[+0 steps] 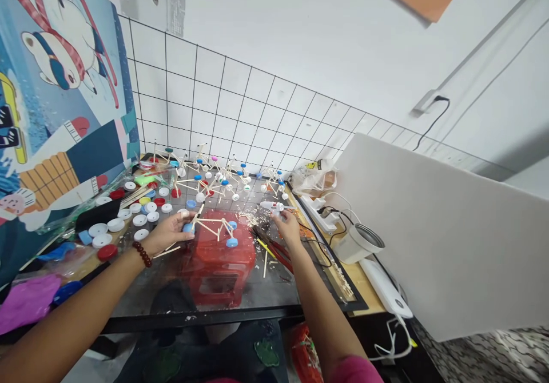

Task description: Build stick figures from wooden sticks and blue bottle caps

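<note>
My left hand [169, 231] grips one end of a stick-and-bottle-cap frame [214, 228], pinching a blue cap at its left corner. The frame lies over a red plastic stool [217, 263] seen through the glass table top. My right hand [286, 226] is closed on a small white glue tube [272, 206], held just right of the frame. A beaded bracelet sits on my left wrist.
Several finished stick-and-cap frames [214, 177] stand at the back by the tiled wall. Loose white, red and blue caps [128, 217] lie at left. Pliers and sticks [270, 248], a power strip [319, 214], a white cup [358, 243] and a large white board [446, 234] are at right.
</note>
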`<state>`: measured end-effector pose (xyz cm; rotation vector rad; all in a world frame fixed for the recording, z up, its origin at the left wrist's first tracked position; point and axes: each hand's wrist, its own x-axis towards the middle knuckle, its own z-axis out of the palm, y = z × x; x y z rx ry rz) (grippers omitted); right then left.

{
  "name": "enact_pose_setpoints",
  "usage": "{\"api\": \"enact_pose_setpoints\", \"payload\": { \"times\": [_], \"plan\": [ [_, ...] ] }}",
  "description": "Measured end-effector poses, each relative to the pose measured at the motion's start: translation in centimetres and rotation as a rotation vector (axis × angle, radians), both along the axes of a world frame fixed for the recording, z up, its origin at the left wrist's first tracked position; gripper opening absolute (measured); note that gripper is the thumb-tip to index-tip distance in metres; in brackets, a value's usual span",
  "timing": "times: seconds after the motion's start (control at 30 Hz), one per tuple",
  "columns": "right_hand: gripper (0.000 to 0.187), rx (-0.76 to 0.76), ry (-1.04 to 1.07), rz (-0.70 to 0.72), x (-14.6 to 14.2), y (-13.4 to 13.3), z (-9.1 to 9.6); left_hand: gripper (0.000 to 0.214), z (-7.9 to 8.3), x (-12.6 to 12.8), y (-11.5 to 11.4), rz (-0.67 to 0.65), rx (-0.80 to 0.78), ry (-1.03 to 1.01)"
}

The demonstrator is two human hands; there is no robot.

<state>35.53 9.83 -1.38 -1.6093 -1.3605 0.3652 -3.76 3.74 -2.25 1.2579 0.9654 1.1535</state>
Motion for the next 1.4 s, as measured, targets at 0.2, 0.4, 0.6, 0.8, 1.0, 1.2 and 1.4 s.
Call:
{"api": "enact_pose_setpoints", "payload": {
  "times": [0.2,0.4,0.6,0.8,1.0,1.2,1.4],
  "plan": [
    [0.040,-0.040,-0.037,0.084,-0.4,0.7,0.6,0.065,0.3,0.1,-0.2,-0.007,-0.018,0.000],
    [0.045,0.023,0.002,0.179,-0.8,-0.4,3.4,0.062,0.1,-0.1,0.0,-0.027,-0.013,-0.005],
    [0.041,-0.126,0.327,0.704,-3.4,-3.9,7.2,0.066,-0.1,0.0,0.1,-0.012,-0.031,0.006],
    [0.038,-0.075,0.152,0.805,-5.9,-5.5,8.4,0.065,0.4,0.2,-0.1,-0.013,-0.033,0.015],
    [0.026,-0.023,-0.061,0.724,-6.6,-5.3,7.1,0.064,0.4,0.1,-0.2,-0.027,-0.027,0.010],
    [0.019,0.031,-0.177,0.662,-6.7,-5.1,7.3,0.064,-0.1,0.1,0.1,-0.024,-0.029,0.008],
    [0.023,0.021,-0.219,0.674,-6.8,-5.1,7.8,0.065,-0.4,-0.1,0.1,-0.016,-0.035,0.007]
  ]
}}
